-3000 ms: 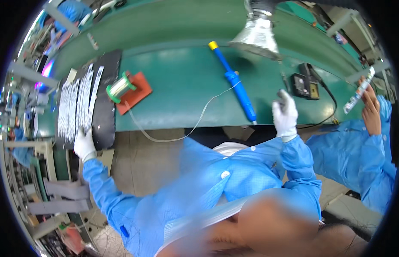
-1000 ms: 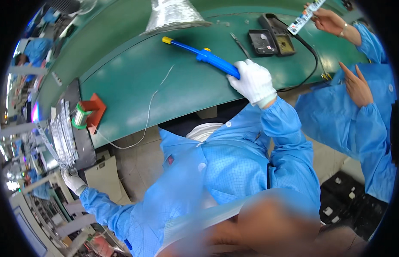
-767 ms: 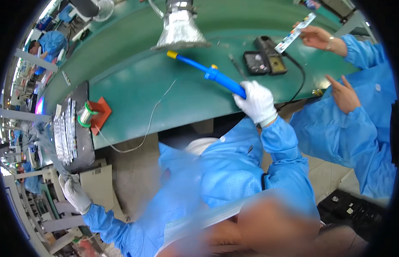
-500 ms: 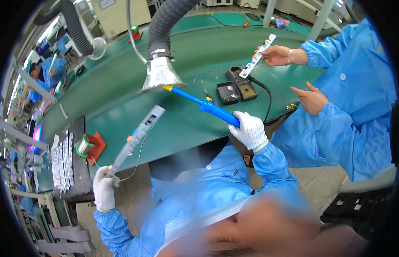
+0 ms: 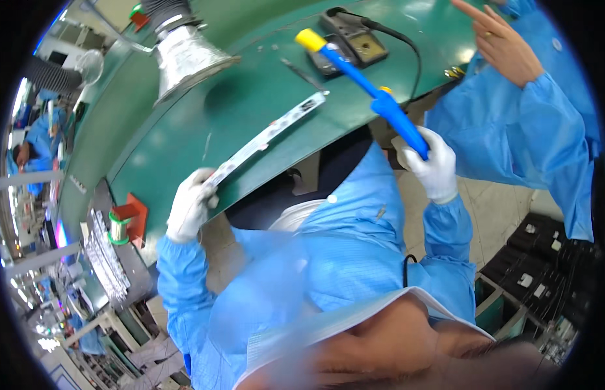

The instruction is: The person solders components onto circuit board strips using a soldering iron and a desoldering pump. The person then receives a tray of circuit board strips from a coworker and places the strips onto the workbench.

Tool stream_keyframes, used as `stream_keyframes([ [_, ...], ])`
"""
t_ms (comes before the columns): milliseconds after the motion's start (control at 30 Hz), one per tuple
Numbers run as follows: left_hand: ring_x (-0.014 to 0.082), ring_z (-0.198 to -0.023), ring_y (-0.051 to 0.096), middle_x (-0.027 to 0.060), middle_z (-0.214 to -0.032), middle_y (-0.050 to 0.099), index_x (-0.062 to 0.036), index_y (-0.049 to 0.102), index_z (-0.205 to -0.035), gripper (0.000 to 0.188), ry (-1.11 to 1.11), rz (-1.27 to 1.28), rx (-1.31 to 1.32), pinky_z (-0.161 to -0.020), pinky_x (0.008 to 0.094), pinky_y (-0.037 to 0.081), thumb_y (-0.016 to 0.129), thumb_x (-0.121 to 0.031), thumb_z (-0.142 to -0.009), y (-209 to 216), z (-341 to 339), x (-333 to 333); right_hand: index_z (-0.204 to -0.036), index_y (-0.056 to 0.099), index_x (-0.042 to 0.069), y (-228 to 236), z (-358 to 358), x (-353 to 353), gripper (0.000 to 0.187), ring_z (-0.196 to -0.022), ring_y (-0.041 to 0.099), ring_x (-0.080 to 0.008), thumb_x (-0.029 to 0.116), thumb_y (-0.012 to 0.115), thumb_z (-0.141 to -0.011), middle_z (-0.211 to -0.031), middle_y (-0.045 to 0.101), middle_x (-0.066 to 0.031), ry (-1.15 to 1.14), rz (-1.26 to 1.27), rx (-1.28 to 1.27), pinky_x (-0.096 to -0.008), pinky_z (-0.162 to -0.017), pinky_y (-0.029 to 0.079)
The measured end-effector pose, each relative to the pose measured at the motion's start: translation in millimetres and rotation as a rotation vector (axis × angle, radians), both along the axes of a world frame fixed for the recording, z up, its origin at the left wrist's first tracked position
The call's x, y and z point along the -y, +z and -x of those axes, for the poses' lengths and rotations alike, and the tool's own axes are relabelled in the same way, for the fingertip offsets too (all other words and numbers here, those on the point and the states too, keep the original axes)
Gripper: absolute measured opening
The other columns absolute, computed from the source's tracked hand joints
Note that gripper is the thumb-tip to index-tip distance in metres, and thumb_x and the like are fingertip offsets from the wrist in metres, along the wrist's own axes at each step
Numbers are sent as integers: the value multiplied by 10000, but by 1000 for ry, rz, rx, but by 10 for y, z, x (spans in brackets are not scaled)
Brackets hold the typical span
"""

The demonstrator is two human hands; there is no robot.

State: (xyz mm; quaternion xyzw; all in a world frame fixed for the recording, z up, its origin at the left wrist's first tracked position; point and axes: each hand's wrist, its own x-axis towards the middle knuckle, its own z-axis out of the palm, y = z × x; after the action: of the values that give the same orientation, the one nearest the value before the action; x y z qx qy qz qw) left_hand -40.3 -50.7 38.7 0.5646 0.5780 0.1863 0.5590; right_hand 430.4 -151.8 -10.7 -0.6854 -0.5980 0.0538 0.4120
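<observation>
My left hand [image 5: 193, 205], in a white glove, is closed on the near end of a long, narrow, pale circuit board strip [image 5: 260, 142]. The strip slants up to the right over the green bench, with small parts along it and a dark patch at its far end. In my right hand [image 5: 434, 166], also gloved, is a blue desoldering pump [image 5: 393, 116] with a yellow far end and a yellow button. The pump points up to the left, its far end close to a soldering iron stand [image 5: 361, 39]. My right fingers wrap its lower end.
A silver fume extraction hood [image 5: 188, 58] hangs over the green bench [image 5: 224, 91]. Left are a solder reel [image 5: 118, 229] on a red holder and several stacked strips [image 5: 106, 257]. A co-worker's hand [image 5: 504, 45] is at right. A thin tool [image 5: 301, 73] lies near the stand.
The left hand has moved right, and its strip now lies flatter, slanting right. The right hand has shifted right with the pump, which points more steeply up. The co-worker's strip has left the view.
</observation>
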Motion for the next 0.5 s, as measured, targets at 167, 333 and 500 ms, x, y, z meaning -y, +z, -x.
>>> stream_keyframes([
  [167,91,-679,546,38,-933,635,41,637,-1217,366,-56,-88,89,-635,236,453,599,-116,-889,-96,-190,-324,-1195,632,-24,250,287,-7,415,-696,588,-91,208,749,-873,-868,633,-22,91,206,-776,-248,-618,483],
  [333,112,-660,561,55,-909,644,-4,625,-1264,406,-30,-364,-167,-638,256,479,608,-61,-862,-117,-309,-373,-1170,610,-49,590,437,-150,563,-531,543,-110,434,687,-890,-749,632,-82,263,283,-1077,-228,-462,413],
  [500,108,-685,585,71,-903,650,-24,630,-1267,398,-4,-140,-43,-650,274,490,615,-126,-883,-69,-204,-372,-1152,596,-62,629,659,-420,619,-510,538,-115,467,720,-856,-723,619,-81,373,286,-1246,-239,-380,363],
])
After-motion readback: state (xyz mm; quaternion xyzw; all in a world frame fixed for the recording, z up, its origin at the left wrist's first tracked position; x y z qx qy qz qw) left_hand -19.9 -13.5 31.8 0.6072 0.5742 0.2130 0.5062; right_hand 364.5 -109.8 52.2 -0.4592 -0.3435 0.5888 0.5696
